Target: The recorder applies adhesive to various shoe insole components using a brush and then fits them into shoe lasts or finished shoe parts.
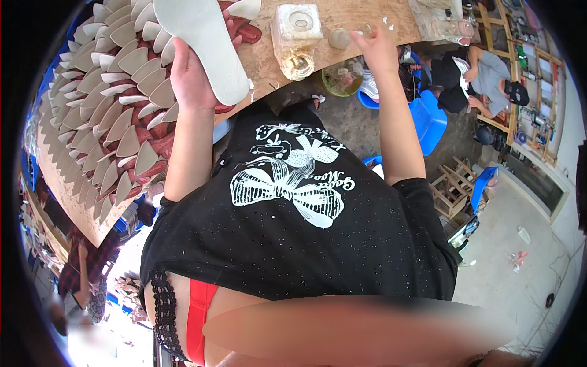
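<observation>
My left hand [194,76] grips a white shoe sole [215,46], thumb at its left edge and fingertips showing past its right edge. The sole's broad end points away from me at the top. Over the table's right part is my right hand [378,49], its thumb and fingers drawn together; anything between them is too small to make out. Just left of those fingers sits a small round translucent jar [338,38]. Between my hands stands a whitish block-shaped container [298,27], crusted with amber residue at its near end.
Dense rows of beige pointed soles on dark red shoe parts [116,110] cover the table's left side. Beyond the wooden table's edge [269,88] are a green basin [342,79] and a blue plastic chair [426,122]. Another person [489,73] sits at the right; wooden stools [452,186] stand nearby.
</observation>
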Action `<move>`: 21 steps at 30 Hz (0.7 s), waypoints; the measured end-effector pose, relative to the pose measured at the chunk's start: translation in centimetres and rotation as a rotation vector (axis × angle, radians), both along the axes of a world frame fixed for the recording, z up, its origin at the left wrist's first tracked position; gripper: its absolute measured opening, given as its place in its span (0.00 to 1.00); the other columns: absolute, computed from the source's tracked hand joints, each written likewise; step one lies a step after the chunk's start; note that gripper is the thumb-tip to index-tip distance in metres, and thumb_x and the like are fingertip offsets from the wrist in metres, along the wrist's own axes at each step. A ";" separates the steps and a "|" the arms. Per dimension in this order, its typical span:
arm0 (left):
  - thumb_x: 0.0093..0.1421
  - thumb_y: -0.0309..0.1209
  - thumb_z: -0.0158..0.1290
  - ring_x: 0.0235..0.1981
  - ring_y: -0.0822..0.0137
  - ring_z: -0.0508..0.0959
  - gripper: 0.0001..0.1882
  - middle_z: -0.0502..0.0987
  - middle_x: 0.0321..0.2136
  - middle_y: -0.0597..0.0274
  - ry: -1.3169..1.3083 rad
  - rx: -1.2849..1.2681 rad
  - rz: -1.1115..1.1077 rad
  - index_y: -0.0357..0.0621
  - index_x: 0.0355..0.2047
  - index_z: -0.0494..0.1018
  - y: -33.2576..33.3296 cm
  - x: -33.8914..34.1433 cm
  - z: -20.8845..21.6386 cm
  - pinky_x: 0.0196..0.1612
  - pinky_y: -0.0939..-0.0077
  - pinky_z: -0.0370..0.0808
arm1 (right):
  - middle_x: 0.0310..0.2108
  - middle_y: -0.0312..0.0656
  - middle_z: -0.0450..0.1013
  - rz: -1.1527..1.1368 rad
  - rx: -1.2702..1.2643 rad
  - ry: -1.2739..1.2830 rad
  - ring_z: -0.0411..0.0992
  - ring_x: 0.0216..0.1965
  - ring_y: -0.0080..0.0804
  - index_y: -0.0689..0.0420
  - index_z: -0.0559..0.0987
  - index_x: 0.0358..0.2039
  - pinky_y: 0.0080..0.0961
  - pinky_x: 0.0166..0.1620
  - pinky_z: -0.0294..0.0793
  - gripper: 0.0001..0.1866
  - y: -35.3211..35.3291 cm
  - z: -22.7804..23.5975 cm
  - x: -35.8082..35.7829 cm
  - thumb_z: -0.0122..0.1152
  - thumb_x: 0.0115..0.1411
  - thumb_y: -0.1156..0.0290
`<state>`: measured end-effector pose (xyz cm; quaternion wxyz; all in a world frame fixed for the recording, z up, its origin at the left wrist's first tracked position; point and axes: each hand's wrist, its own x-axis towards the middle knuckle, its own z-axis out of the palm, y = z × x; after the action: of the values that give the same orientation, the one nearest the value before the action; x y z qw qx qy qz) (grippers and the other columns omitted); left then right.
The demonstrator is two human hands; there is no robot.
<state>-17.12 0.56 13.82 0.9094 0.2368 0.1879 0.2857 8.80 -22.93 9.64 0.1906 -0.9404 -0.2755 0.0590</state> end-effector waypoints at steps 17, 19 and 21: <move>0.71 0.49 0.28 0.58 0.52 0.68 0.33 0.65 0.59 0.44 0.118 -0.100 -0.293 0.31 0.63 0.55 -3.5 2.6 -7.4 0.63 0.61 0.64 | 0.31 0.49 0.76 -0.137 0.575 0.050 0.77 0.26 0.34 0.64 0.68 0.37 0.28 0.33 0.75 0.13 -3.8 -5.2 -1.8 0.53 0.66 0.66; 0.71 0.50 0.28 0.58 0.52 0.69 0.33 0.65 0.59 0.44 0.122 -0.144 -0.293 0.31 0.63 0.55 -3.6 3.3 -7.9 0.64 0.62 0.64 | 0.27 0.46 0.76 -0.171 0.754 0.086 0.76 0.25 0.29 0.64 0.66 0.37 0.23 0.30 0.74 0.12 -4.4 -2.0 -2.1 0.51 0.68 0.66; 0.71 0.51 0.29 0.58 0.53 0.68 0.35 0.64 0.60 0.45 0.078 -0.113 -0.305 0.33 0.63 0.55 -3.6 4.1 -8.3 0.64 0.60 0.64 | 0.23 0.44 0.75 -0.071 0.781 0.102 0.76 0.24 0.27 0.64 0.65 0.37 0.21 0.28 0.73 0.11 -4.0 0.5 -2.3 0.50 0.67 0.68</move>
<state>-13.02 -3.04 5.48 0.9460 0.2222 0.2008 0.1241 6.46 -26.95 10.18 0.5493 -0.8019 -0.2346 -0.0104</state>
